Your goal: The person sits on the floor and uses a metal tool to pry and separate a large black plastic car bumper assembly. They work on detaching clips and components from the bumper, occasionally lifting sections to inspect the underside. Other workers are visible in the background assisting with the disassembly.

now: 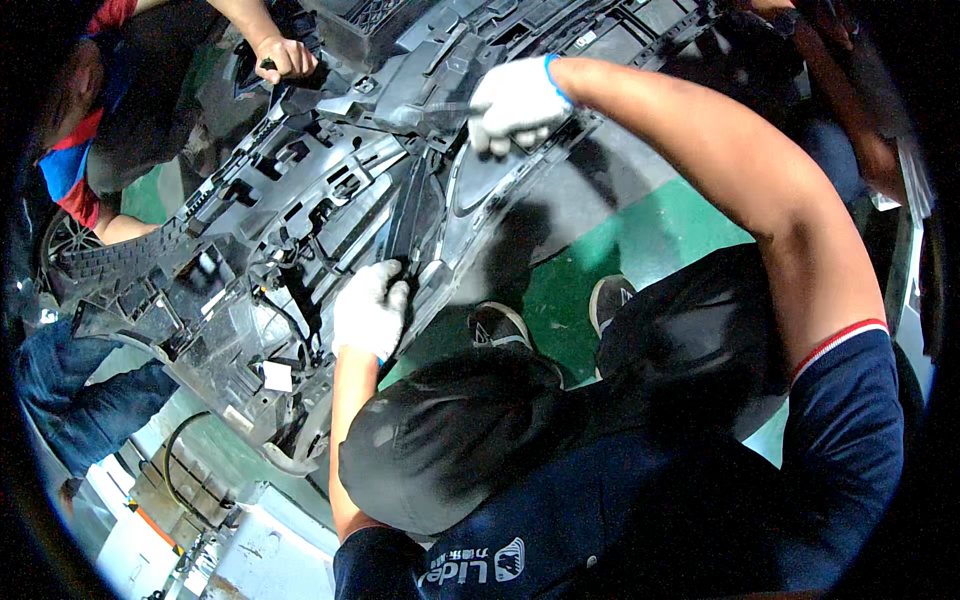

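A large black plastic car bumper (325, 190), its ribbed and clipped inner side showing, spreads out before me. My left hand (370, 312), in a white knit glove, has its fingers curled over the near edge of the bumper, beside a long dark strip. Farther off and to the right, my right hand (520, 103) is closed in a white glove with a blue cuff, over the bumper. A thin dark shaft (447, 107) sticks out leftward from that fist; its handle is hidden, so the kind of tool cannot be told.
Across the bumper, a co-worker's bare hand (285, 60) is closed around something small and dark. Another person's jeans (85, 385) show at the left. A black crate (365, 20) stands at the top. A white box (275, 545) is at lower left, and my shoes (500, 325) rest on green floor.
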{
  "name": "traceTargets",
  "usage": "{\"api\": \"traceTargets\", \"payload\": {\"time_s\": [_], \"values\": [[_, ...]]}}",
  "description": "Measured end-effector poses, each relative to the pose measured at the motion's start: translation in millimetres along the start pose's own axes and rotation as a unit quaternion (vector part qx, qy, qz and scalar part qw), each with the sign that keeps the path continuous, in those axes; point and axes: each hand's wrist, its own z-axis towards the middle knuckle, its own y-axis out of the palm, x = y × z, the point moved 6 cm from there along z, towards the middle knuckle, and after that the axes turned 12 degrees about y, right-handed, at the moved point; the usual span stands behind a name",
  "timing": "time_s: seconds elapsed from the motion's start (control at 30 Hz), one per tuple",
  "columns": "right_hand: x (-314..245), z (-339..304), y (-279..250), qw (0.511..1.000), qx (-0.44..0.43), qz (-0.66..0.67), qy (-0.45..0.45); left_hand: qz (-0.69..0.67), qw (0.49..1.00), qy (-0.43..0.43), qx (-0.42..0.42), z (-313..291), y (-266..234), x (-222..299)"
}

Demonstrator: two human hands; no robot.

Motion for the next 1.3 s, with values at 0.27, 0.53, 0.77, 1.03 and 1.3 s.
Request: {"api": "traceTargets", "payload": {"time_s": [0.27,0.53,0.77,1.03,1.3], "values": [[-23,89,118,0.954,0.237,-0.168,-0.077,0.166,0.972,-0.093,-0.140,21,14,6],[-29,126,131,0.952,0.289,-0.064,-0.075,0.129,0.978,-0.125,0.104,5,7,-8],[-32,103,110,0.977,0.061,0.190,-0.071,-0.113,0.921,-0.206,0.309,-27,2,-47],[-41,104,100,0.992,0.019,0.120,-0.031,-0.009,0.987,-0.124,0.100,-16,-12,-26],[-55,91,88,0.998,-0.033,0.053,-0.025,0.049,0.982,-0.099,0.152,-20,-2,-21]]}}
